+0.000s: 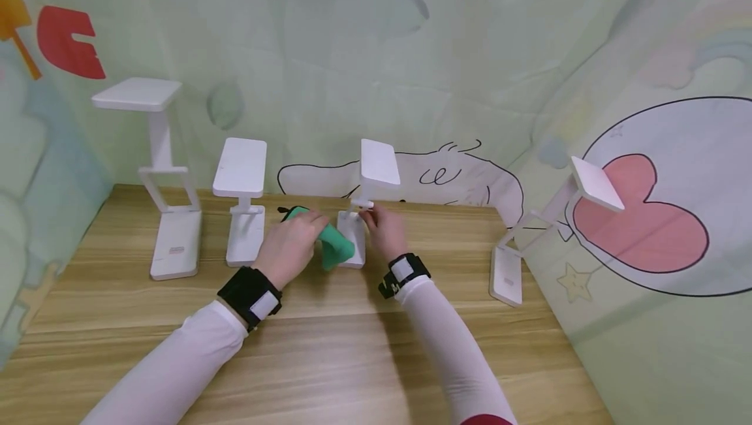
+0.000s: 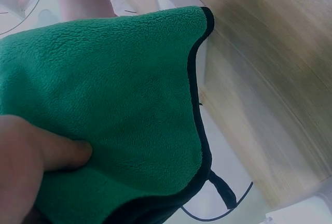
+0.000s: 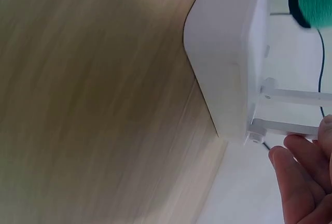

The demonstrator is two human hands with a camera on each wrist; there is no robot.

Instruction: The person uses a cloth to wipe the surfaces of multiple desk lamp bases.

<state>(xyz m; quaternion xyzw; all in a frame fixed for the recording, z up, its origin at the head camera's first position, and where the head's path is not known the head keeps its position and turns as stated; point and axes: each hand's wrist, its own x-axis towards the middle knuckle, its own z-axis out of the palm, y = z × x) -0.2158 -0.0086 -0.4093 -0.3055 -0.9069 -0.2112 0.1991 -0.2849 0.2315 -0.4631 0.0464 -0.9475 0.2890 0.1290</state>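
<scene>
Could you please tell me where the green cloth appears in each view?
Head: the green cloth is slightly left of and below centre, in the left hand.
Left wrist: the green cloth fills much of the left and middle.
Right wrist: only part of the green cloth shows, at top right.
Shared landmark: the wooden table shows in all three.

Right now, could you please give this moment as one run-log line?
Left hand: grips green cloth | Right hand: pinches leg of white stand | Wooden table: that stand, three other stands
</scene>
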